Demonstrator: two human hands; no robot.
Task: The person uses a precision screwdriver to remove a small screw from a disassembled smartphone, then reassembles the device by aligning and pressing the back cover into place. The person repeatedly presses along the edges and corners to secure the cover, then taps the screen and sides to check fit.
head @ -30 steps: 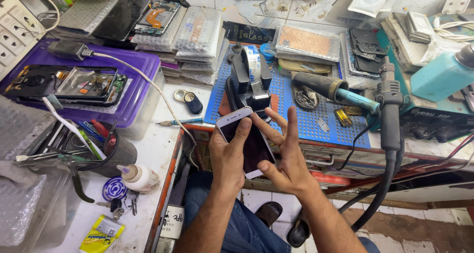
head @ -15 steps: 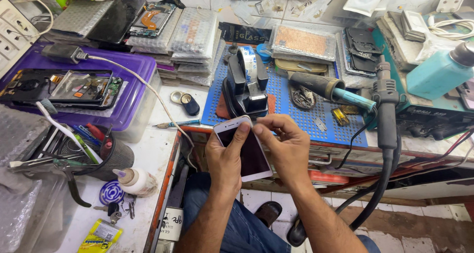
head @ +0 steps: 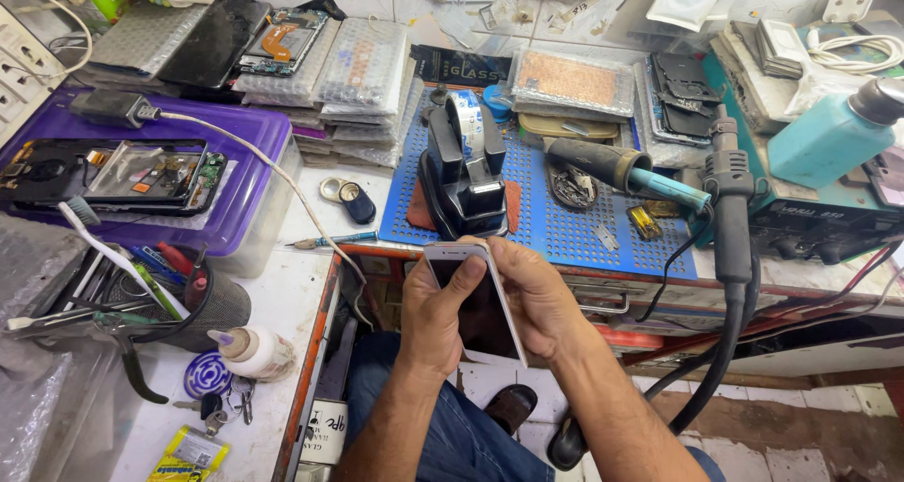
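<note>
We work at a cluttered white tabletop (head: pixel 282 303), and the flat blue perforated rubber mat (head: pixel 565 228) is our landmark. Left of the mat sits the purple plastic tray (head: pixel 247 176) carrying an opened phone chassis with bare circuit boards (head: pixel 155 173). Right of the mat stands the teal plastic solvent bottle with a metal pump top (head: pixel 833 138), and just beside the mat's right edge hangs the black hot-air wand with its thick hose (head: pixel 730 228). On the mat itself stands the black tape dispenser (head: pixel 466 176), and to its right lies the teal-handled soldering iron (head: pixel 626 171).

Just in front of the mat's near edge, over our lap, we hold the slim white-edged smartphone with a dark glass face (head: pixel 480 298) between both hands. Our left hand (head: pixel 438 317) wraps the phone's left side, its thumb pressed flat on the glass. Our right hand (head: pixel 541 298) cups the right edge and back, with the fingers (head: pixel 504 256) curled close over the top right corner. Both sets of fingers are closed on the phone.

To do this well, we judge that the grip should bear on the frame rather than the glass, with even pressure along both long edges. We keep the phone low over the lap, clear of the iron's tip on the mat. A small grey screwdriver (head: pixel 330 241) lies just left of the mat, within easy reach.
</note>
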